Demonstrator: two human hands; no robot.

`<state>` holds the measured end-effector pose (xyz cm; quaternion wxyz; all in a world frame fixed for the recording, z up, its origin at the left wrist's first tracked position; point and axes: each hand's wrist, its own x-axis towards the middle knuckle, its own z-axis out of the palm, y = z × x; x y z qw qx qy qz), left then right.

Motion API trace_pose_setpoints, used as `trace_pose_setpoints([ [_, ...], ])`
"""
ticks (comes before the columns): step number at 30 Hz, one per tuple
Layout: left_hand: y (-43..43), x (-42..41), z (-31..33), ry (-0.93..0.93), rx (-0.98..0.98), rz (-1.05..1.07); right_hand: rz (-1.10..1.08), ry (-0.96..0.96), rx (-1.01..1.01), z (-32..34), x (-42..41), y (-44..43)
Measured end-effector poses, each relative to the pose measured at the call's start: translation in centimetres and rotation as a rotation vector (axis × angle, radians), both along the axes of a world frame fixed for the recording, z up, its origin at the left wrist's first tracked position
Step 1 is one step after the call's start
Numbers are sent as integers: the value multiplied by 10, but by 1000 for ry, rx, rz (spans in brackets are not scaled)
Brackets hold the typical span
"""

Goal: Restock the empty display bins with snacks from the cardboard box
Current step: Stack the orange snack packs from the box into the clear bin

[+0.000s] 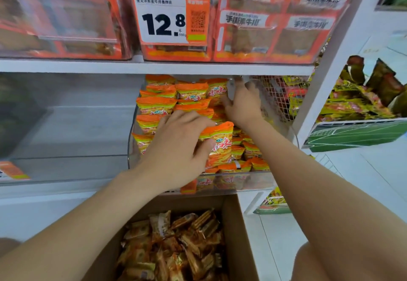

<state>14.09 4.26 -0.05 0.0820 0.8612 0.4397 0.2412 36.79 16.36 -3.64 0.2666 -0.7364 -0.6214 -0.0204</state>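
Observation:
A clear display bin (pixel 259 180) on the middle shelf holds several orange snack packets (pixel 157 105). My left hand (pixel 176 148) grips one orange packet (pixel 220 146) at the bin's front, fingers curled over its top edge. My right hand (pixel 242 104) reaches deeper into the bin at its right rear, with its fingers around a clear lid or flap (pixel 231 89) under the shelf edge. Below, an open cardboard box (pixel 237 225) contains several brown and orange wrapped snacks (pixel 176 247). Left of the filled bin stands a clear bin (pixel 66 126) with nothing visible inside.
The upper shelf carries orange packaged goods and a price tag (pixel 163 18) reading 12.8. A wire mesh divider (pixel 277 95) separates yellow packets on the right. A white upright (pixel 330 60) borders another rack with yellow and brown packets (pixel 363 95).

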Motion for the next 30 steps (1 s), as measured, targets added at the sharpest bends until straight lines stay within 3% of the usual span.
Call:
trace_pose_setpoints([
  [2, -1, -1, 2, -46, -46, 25, 63, 198, 123, 10, 1, -23],
  [3, -1, -1, 4, -76, -68, 39, 132, 406, 127, 18, 0, -38],
  [5, -2, -1, 7, -137, -99, 61, 280, 831, -3, 35, 3, -74],
  [7, -4, 0, 9, -173, -97, 82, 450, 996, -269, 48, 8, -107],
  [10, -6, 4, 12, -201, -90, 77, 598, 851, -474, 52, 8, -139],
  [13, -7, 7, 10, -83, -13, 113, 542, 863, -391, 55, 6, -144],
  [17, -5, 0, -2, 198, 96, 189, 218, 871, -238, 54, 18, -127],
  [19, -4, -3, -8, 288, 109, 200, 164, 810, -90, 42, 17, -111],
  [25, 0, -1, -12, 354, 116, 202, 89, 533, 116, 24, -4, -56],
  [30, 0, -2, -16, 348, 131, 202, 135, 394, 3, 4, -10, -20],
])
